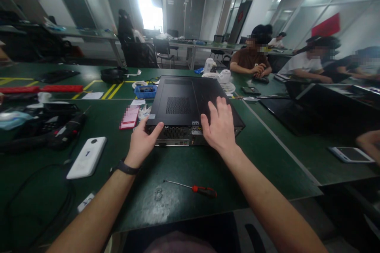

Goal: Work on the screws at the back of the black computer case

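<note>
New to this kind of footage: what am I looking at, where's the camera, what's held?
No robot here: these are a person's two bare hands. The single picture comes from a camera worn on their head, looking forward and down.

On the green table lies a black metal case with perforated vents. The left hand is at its near left corner; the right hand lies on its top, fingers spread. Neither hand lifts it, as far as I can tell.

Nearer the wearer lies a red-and-black screwdriver; to the left, a white phone-like slab and a blue tray.
</note>
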Available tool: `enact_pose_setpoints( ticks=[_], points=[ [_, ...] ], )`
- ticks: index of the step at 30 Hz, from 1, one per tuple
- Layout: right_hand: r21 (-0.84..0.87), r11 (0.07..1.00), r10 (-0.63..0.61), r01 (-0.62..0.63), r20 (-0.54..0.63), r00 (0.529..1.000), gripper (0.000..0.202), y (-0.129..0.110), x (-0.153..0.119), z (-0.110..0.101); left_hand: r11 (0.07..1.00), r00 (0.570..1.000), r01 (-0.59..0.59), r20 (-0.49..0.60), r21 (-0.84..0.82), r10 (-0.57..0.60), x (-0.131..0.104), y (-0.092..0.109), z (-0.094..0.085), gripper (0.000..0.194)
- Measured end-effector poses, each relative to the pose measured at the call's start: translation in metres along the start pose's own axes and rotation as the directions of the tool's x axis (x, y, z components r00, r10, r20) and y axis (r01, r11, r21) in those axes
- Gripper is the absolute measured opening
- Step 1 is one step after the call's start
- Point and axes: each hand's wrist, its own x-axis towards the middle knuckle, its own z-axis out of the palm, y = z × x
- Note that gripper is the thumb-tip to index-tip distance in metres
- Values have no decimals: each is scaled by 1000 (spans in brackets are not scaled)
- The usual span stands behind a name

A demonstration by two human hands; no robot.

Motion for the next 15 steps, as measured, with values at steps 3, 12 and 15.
enact_pose_setpoints(
  ticks=[3,12,15],
  points=[
    [3,1000,9,-9,-30,1000,60,-3,3,3,1000,1000,7,-10,-2,-7,-1,1,1,60],
    [-25,1000,9,-9,-18,1000,61,10,4,9,998,1000,-7,-15,-60,6,-2,0,3,61],
    [-44,998,36,-36,5,999,60,24,-4,1,995,1000,-5,10,-101,6,-2,-2,2,60]
  ],
)
